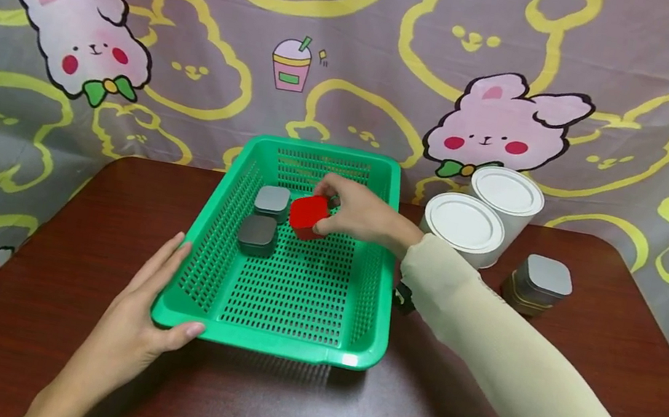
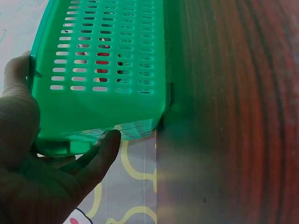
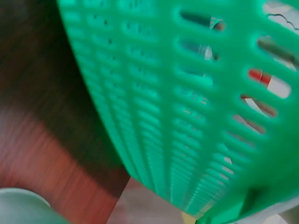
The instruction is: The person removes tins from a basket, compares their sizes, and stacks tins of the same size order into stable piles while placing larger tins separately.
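Note:
A green plastic basket (image 1: 278, 344) with slotted walls stands on the table. My left hand (image 1: 140, 316) holds its near left corner, thumb at the front rim and fingers along the left side; the left wrist view shows the thumb and fingers spread around that corner. Inside the basket, my right hand (image 1: 357, 211) grips a small red square tin (image 1: 308, 214) between thumb and fingers. To its left sit a light grey-lidded tin (image 1: 272, 200) and a darker grey one (image 1: 258, 233). In the right wrist view the basket's slotted wall (image 3: 154, 102) hides the hand.
Two white round cans (image 1: 464, 221) stand right of the basket, behind my right forearm. Farther right is a stack of square tins (image 1: 537, 283) with a grey lid. A patterned cloth (image 1: 362, 43) hangs behind the brown table (image 1: 74, 217). Something small and black (image 1: 403, 298) lies beside the basket's right wall.

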Demonstrator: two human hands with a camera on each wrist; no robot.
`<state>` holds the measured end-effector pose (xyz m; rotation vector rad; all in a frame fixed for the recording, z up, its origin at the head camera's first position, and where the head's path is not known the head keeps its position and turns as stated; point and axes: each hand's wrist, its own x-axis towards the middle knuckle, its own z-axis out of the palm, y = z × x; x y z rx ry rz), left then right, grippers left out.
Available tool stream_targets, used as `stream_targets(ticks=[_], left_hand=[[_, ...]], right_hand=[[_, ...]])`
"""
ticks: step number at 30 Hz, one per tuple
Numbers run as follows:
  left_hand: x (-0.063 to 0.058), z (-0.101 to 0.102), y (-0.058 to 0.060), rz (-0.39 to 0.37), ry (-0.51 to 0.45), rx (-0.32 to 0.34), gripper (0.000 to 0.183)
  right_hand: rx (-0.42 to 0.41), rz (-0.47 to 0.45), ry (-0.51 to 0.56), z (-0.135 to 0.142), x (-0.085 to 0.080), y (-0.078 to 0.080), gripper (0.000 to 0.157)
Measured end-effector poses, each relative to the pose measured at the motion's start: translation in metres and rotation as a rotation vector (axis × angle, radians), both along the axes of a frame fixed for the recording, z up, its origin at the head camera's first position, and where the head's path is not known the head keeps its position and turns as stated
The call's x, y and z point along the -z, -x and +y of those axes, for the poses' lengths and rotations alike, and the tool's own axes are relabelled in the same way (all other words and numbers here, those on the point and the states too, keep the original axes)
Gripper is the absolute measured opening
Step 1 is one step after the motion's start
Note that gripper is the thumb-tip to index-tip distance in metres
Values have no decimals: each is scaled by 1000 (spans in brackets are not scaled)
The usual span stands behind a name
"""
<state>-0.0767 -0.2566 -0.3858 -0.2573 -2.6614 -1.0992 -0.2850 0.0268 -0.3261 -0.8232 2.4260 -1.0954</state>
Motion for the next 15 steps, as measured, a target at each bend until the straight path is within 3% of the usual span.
stream_targets(ticks=[7, 15], left_hand=[[0, -2, 1, 5, 8, 4, 108], [3, -2, 2, 12, 0, 13, 109]], right_hand=[[-5, -53, 147, 6, -13, -12, 47], [24, -29, 232, 20, -30, -28, 50]])
